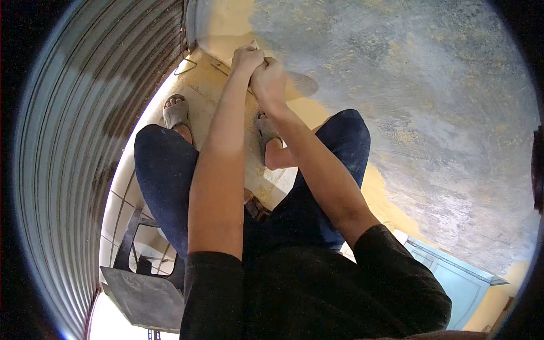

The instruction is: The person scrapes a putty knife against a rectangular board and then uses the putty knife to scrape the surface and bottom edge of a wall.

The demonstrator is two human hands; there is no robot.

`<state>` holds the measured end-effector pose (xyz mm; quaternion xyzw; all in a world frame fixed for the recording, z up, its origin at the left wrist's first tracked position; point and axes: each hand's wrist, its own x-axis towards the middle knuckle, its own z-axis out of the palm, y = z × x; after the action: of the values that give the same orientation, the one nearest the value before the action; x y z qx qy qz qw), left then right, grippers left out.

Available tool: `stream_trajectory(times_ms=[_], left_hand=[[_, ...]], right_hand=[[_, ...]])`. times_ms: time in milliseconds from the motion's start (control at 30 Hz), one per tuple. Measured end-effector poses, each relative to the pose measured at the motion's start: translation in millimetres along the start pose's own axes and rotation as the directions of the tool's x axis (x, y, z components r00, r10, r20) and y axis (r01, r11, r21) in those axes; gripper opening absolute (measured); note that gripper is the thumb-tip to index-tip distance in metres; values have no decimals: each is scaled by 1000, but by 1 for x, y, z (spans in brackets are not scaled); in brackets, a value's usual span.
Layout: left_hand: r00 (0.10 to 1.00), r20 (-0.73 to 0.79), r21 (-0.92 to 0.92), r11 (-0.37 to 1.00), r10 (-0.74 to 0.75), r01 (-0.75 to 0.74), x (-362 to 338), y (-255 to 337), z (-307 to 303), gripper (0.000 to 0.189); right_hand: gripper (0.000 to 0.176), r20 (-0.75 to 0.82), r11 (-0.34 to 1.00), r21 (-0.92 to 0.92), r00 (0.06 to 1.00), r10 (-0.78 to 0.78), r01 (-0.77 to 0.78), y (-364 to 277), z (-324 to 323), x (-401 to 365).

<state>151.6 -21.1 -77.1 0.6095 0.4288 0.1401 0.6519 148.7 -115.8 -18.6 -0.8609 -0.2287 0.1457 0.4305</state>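
My left hand (247, 59) is closed, reaching forward above the floor near the foot of the wall. A small pale tip (254, 43) sticks out past its fingers; I cannot make out what it belongs to. Right beside it, touching or nearly so, my right hand (270, 83) is also closed and a little smeared by motion. Whatever lies inside its fingers is hidden. Both hands are nearest to the wall (396, 113), which has a patchy grey coat over yellow paint.
A ribbed metal shutter (73, 141) curves along the left. My sandalled feet (177, 113) stand on the dusty floor (209, 96) below. At lower left is a dark chair or stool (147, 297). A light blue door or panel (447, 277) shows at lower right.
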Motion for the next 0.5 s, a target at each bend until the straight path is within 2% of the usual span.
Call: stream_trajectory(times_ms=[33,100,133,233,267,333,433,500], left_hand=[[1000,1,0,1000,-2,2,1,-3,3,33],[999,-31,266,964,-20,28,4,-1,6,30],[998,-16,187,981,-55,57,3,-1,4,30],[999,-34,91,995,-31,33,10,-8,-1,30],[999,-30,89,996,-26,29,12,-10,3,30],[992,-74,87,992,99,-92,6,-10,6,21],[998,-50,163,986,49,-40,4,-3,2,24],[998,-37,112,993,47,-43,3,-4,-3,26]], right_hand=[[43,-17,1000,0,1000,-5,5,-3,-6,-6],[42,-31,1000,8,999,-19,19,-11,-7,-7],[42,-24,1000,14,1000,-18,19,-11,-6,-7],[42,-5,1000,22,1000,-7,7,-8,-2,-7],[42,6,1000,29,1000,-9,8,-7,-1,-4],[43,-10,999,39,1000,4,-3,-5,-6,-9],[44,-9,998,58,1000,-13,14,-9,-3,-8],[44,-6,998,53,1000,-29,30,-5,-3,-9]])
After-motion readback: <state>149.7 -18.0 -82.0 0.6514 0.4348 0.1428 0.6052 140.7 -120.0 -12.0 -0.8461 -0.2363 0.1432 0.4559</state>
